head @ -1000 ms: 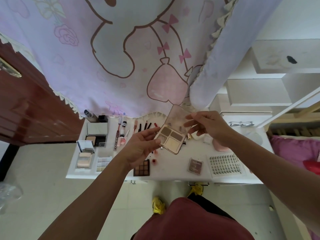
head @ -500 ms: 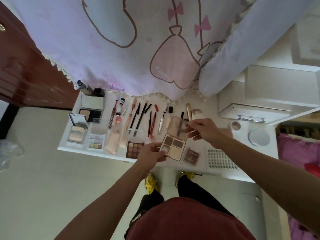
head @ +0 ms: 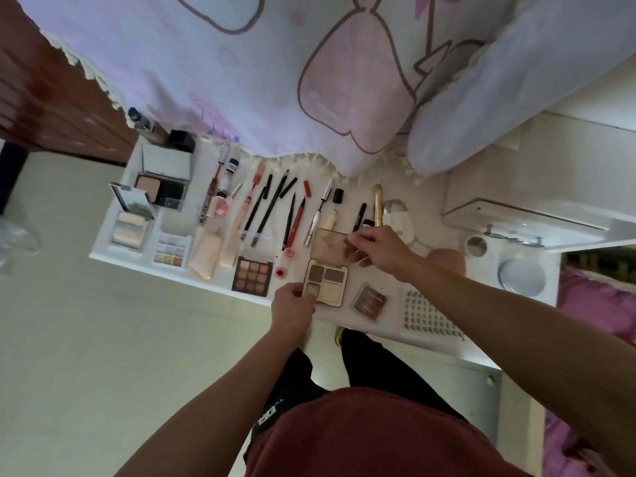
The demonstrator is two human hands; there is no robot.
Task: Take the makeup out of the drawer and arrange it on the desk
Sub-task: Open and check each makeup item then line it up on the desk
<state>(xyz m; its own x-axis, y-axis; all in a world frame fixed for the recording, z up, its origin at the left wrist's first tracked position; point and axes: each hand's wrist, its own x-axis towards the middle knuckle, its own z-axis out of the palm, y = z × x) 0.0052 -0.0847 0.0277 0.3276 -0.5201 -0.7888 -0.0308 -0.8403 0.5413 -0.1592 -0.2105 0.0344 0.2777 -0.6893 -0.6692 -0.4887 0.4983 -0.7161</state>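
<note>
1. The white desk (head: 385,321) carries rows of makeup, with a gap between the nine-pan palette (head: 251,275) and the small reddish compact (head: 370,302).
2. The four-pan palette (head: 327,284) lies in that gap with its lid open. I cannot tell whether its base rests fully on the desk.
3. The left hand (head: 292,304) pinches the base's near corner. The right hand (head: 375,246) pinches the lid's edge with its fingertips.
4. To do this well, lower it flat, square it with its neighbours, and let go of the lid last.
</note>
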